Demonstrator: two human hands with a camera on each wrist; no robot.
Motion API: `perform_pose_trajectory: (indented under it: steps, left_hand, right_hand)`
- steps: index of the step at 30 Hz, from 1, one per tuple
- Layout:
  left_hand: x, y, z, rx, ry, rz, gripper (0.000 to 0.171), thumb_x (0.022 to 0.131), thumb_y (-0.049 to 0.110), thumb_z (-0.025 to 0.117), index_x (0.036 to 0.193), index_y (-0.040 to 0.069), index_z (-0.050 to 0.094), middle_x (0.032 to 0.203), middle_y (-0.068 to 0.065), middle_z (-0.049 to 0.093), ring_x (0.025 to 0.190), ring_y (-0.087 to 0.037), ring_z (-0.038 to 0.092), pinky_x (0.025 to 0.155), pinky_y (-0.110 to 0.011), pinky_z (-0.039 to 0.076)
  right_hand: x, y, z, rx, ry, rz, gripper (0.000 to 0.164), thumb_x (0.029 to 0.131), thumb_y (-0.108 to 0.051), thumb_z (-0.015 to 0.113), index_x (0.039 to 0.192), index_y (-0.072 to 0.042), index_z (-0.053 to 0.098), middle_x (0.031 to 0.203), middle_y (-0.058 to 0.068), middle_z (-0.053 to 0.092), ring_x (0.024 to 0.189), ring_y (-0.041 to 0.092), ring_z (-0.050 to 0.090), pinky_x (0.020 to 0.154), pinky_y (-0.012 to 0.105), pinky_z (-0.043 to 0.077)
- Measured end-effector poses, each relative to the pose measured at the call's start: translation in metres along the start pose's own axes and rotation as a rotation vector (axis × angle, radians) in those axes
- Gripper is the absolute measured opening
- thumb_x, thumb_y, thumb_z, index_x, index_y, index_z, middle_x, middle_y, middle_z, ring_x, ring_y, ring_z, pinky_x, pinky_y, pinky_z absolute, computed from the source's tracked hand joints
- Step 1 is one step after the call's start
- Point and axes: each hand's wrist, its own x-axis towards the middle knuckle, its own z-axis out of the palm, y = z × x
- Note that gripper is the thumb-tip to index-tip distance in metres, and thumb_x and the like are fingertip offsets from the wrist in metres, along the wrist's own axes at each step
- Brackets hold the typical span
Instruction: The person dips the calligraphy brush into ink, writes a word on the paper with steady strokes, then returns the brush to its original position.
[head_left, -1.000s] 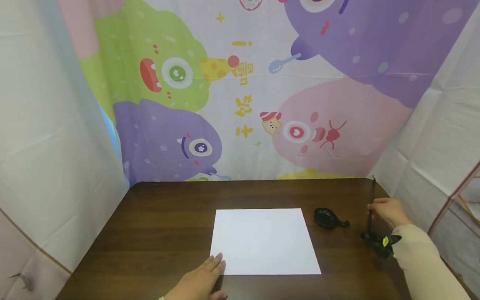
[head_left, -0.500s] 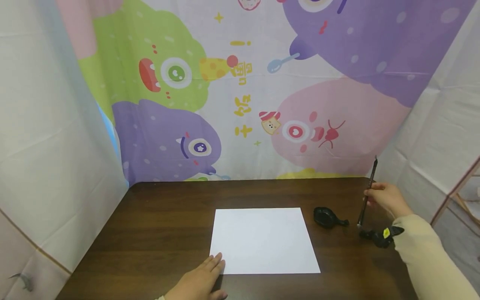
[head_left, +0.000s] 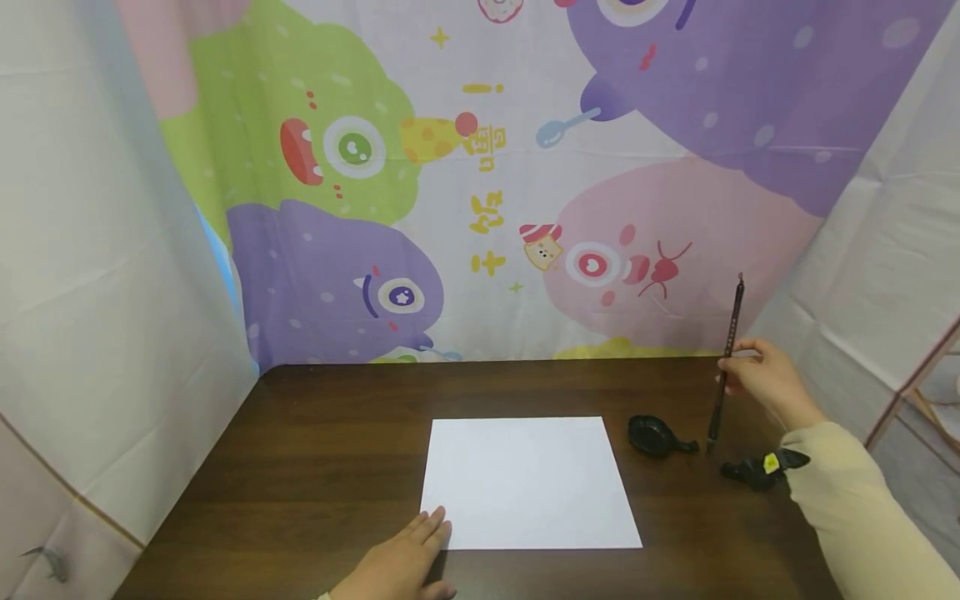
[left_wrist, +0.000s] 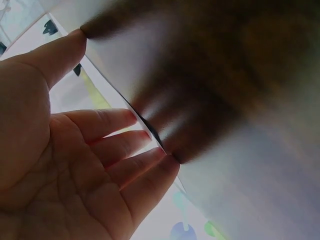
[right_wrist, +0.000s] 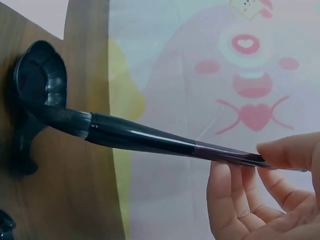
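Note:
My right hand (head_left: 772,383) pinches a dark writing brush (head_left: 726,358) by the middle of its handle, bristles down and shaft nearly upright. In the right wrist view the dark bristles (right_wrist: 62,120) overlap the black dish; whether they touch it I cannot tell. That dish (head_left: 651,436), shallow with a curved handle, stands just left of the brush. Below the right hand is a black ornament with a yellow patch (head_left: 759,472), partly hidden by the sleeve. My left hand (head_left: 397,558) lies flat, its straight fingertips on the lower left corner of a white sheet of paper (head_left: 532,483).
The brown wooden table (head_left: 300,467) carries all of these things. A printed cartoon curtain (head_left: 487,317) hangs along its back edge, and pale cloth walls (head_left: 847,292) stand at both sides.
My right hand has lifted the brush up off the black ornament and carried it leftward, toward the dish. The left hand and the paper stay where they were.

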Motion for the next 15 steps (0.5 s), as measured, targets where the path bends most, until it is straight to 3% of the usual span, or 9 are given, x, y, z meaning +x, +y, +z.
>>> perform_pose_trajectory:
  steps: [5,10,15]
  left_hand:
    - [0.001,0.001,0.0,-0.003,-0.007,-0.005,0.075,0.085,0.051,0.068,0.141,0.003,0.051,0.152,-0.015,0.044,0.138,-0.037,0.044,0.101,-0.051,0.049]
    - [0.001,0.001,0.0,-0.007,-0.015,-0.014,0.075,0.085,0.051,0.068,0.141,0.004,0.05,0.152,-0.015,0.044,0.139,-0.036,0.043,0.102,-0.051,0.048]
    - [0.002,0.001,0.0,-0.001,-0.014,-0.022,0.075,0.085,0.051,0.068,0.141,0.004,0.05,0.152,-0.014,0.044,0.139,-0.035,0.043,0.101,-0.051,0.049]
  right_hand:
    - [-0.001,-0.006,0.002,0.085,0.011,-0.025,0.014,0.098,-0.006,0.052,0.107,-0.003,0.042,0.07,-0.022,0.064,0.061,0.002,0.065,0.059,0.019,0.057]
    - [-0.003,-0.011,0.006,0.207,0.03,-0.048,0.011,0.097,-0.007,0.056,0.101,-0.007,0.045,0.072,-0.019,0.066,0.061,0.001,0.066,0.056,0.017,0.055]
    - [-0.004,-0.011,0.011,0.206,0.09,-0.115,0.011,0.096,-0.005,0.057,0.099,-0.01,0.048,0.072,-0.021,0.066,0.059,0.0,0.065,0.055,0.017,0.055]
